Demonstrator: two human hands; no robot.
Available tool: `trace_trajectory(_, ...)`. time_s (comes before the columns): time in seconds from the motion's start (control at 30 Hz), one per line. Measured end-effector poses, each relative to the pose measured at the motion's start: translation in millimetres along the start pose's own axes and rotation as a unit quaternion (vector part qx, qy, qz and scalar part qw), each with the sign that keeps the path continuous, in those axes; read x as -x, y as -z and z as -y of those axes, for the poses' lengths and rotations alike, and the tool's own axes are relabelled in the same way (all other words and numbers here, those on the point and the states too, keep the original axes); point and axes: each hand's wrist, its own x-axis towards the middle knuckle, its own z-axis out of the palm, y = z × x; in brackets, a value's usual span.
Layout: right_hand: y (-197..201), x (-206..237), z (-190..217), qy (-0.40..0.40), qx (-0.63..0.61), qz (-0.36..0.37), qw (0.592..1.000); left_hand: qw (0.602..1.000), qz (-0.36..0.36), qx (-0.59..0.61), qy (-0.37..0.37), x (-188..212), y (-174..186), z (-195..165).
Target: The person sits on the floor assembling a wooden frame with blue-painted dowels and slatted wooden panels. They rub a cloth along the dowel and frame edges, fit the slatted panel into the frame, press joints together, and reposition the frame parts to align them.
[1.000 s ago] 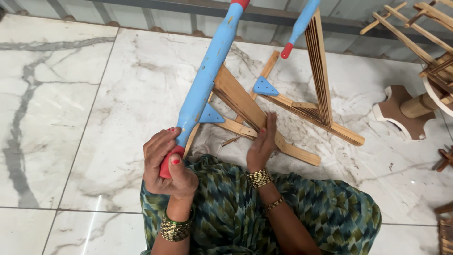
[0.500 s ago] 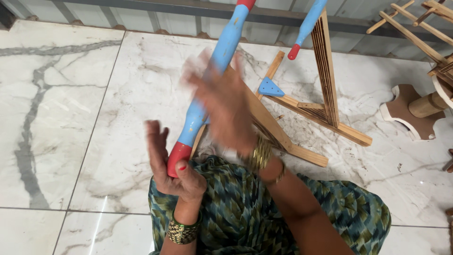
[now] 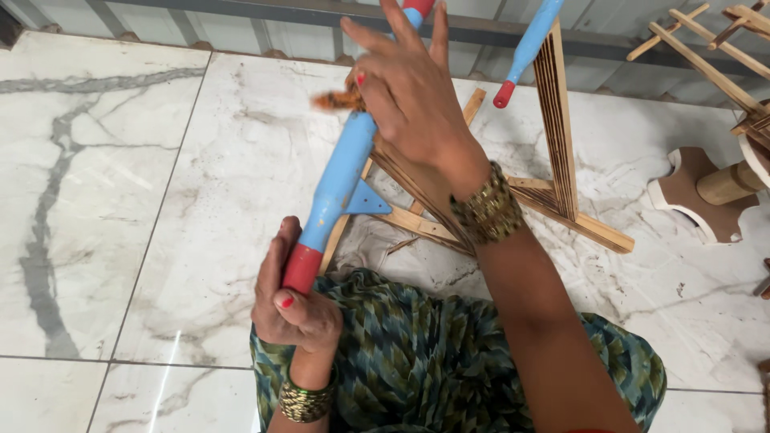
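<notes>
My left hand (image 3: 293, 309) grips the red lower end of a long blue wooden rod (image 3: 341, 180) that slants up and away from me. My right hand (image 3: 413, 92) is raised over the upper part of that rod, fingers spread, with a blurred brown tuft (image 3: 337, 100) at its fingertips; whether it pinches the tuft I cannot tell. Under the rod lies a wooden frame (image 3: 553, 120) strung with many thin brown threads. A second blue rod with a red tip (image 3: 525, 52) leans behind it. Both wrists wear gold bangles.
I sit on a white marble floor (image 3: 136, 176) with a green patterned cloth (image 3: 433, 361) over my lap. A wooden spool on a shaped base (image 3: 706, 192) and a wooden slat rack (image 3: 714, 56) stand at the right. A grey wall rail runs along the top.
My right hand rose from the wooden frame near my lap up along the blue rod to its upper part. My left hand kept its grip on the red end.
</notes>
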Motion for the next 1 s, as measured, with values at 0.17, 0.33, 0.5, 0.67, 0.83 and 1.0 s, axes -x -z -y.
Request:
trace_trajectory(0.17,-10.7,-5.4,11.7,0.039,0.013,0.043,0.998,0.998,0.032,0.034,0.040,-7.3,-3.1,-12.7)
trace_trajectory(0.33,-24.5,41.8,104.0,0.130,-0.108,0.078,0.983,0.997,0.053,-0.027,0.045,-24.3,-3.8,-23.2)
trace_trajectory(0.5,-27.1,81.2,135.3,0.086,-0.117,0.044,0.988,0.980,0.114,-0.071,0.147,-50.7,1.9,-57.7)
trace_trajectory(0.67,-12.5,88.6,137.1,0.097,-0.153,0.058,0.982,0.944,0.253,-0.192,0.086,-78.0,4.9,-98.0)
trace_trajectory(0.83,-8.8,71.0,110.9,0.121,-0.154,0.062,0.979,0.924,0.295,-0.214,0.115,-89.4,-12.4,-97.8)
trace_trajectory(1.0,-5.5,54.3,91.5,0.124,-0.143,0.128,0.973,0.932,0.296,-0.195,0.080,-97.3,-18.4,-78.8)
